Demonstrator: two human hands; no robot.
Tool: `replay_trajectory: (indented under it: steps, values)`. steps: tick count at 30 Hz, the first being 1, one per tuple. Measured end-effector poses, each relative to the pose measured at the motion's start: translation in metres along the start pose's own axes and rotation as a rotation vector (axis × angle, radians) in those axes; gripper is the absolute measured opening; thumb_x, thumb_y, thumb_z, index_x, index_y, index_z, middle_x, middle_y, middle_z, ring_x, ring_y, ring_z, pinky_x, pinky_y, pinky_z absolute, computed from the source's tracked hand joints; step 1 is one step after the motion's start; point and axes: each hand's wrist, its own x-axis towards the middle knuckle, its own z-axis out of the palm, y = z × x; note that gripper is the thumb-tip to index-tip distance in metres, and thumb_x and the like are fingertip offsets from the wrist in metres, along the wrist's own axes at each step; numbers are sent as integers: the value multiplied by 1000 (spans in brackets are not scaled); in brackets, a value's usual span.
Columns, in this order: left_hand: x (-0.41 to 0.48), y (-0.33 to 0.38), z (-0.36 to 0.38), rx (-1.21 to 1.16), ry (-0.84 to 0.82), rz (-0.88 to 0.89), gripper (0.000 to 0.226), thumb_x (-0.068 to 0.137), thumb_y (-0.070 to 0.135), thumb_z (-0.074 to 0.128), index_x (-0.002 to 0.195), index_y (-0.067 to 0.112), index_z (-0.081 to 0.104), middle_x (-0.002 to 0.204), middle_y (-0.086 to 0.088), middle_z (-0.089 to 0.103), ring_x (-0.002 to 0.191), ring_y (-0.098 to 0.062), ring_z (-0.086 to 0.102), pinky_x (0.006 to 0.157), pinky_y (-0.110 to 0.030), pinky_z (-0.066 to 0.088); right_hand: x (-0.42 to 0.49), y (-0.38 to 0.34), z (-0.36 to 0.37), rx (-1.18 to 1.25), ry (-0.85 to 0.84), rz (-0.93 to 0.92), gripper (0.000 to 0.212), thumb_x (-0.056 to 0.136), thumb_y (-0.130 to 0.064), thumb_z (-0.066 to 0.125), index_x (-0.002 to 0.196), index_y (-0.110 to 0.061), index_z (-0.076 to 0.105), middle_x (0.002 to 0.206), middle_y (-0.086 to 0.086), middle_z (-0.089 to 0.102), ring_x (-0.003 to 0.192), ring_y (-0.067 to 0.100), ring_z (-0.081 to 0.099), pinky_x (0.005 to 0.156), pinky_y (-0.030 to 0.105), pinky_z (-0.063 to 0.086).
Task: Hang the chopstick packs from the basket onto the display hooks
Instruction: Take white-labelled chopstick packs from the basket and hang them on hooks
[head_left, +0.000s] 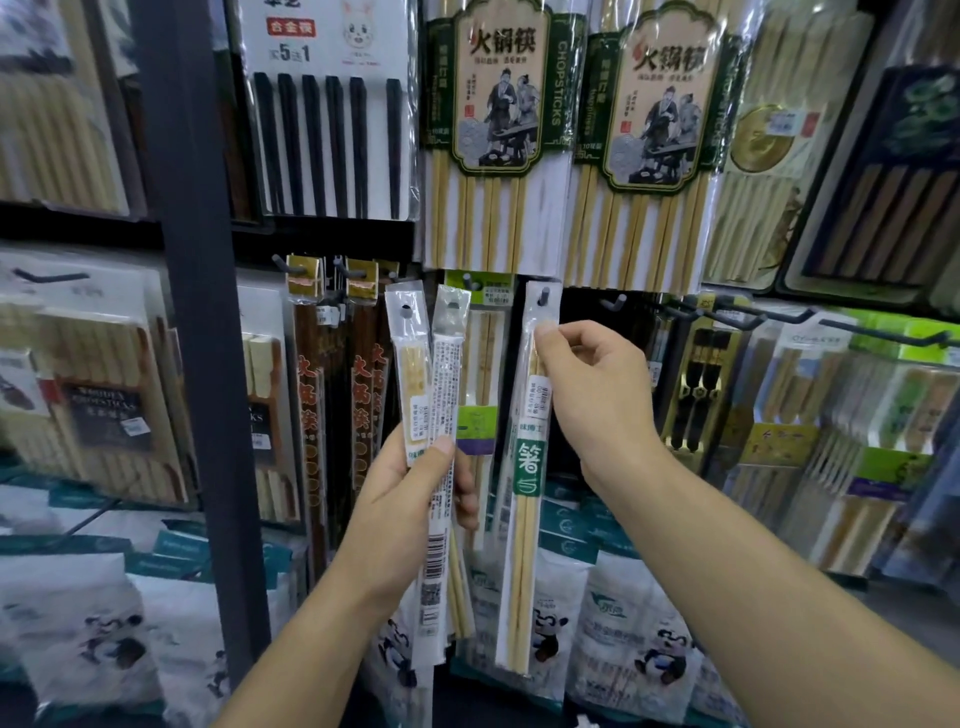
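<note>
Above the grip hang two big green-labelled bamboo sets (498, 130) with a card of black chopsticks (327, 140) up to their left, a dark upright post (202, 338) and red-lettered brown sleeves (311, 415) stand left of it, and panda-printed bags (644, 649) lie below.

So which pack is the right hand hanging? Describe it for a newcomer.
Find the big green-framed packs up top. Beneath them, the right hand pinches a slim clear pack whose hole sits over a hook. Unlike the two packs in the left hand, it shows a full green label.
</note>
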Motion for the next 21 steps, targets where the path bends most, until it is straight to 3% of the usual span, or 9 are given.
replay_trajectory:
  steps: [6,11,16,19,21]
  values:
    - [-2,-1,4,78,-49,5,22,94,40,56,105,22,62,77,1,63,59,-13,55,48,-25,49,-2,14,-6,-104,22,37,36,93,-48,68,77,-15,69,58,-12,55,56,3,51,61,25,46]
    - [-2,-3,2,79,-73,2,28,95,38,61,102,12,59,82,-1,64,58,-10,50,44,-22,40,-12,11,-8,-142,87,14,22,94,-37,69,83,-18,63,70,-9,57,59,-4,51,60,19,42]
    - [-4,-4,5,59,-128,6,20,96,41,62,108,25,65,85,-3,66,57,-12,53,42,-23,38,-28,-8,-1,54,-155,-45,19,98,-31,65,85,-19,72,69,-3,65,63,1,57,59,15,50]
    - [-7,-1,8,10,-122,-22,40,98,53,56,115,17,64,85,-8,68,54,-16,57,40,-24,39,-29,-11,3,95,-189,-26,23,97,-30,67,85,-11,72,65,-2,60,59,3,56,57,15,47]
    - [-7,0,9,-38,-55,-50,48,99,55,49,111,12,66,83,-13,72,57,-22,64,42,-29,47,-27,-12,3,107,-177,17,23,97,-31,66,84,-13,71,67,0,59,58,5,55,55,17,46]
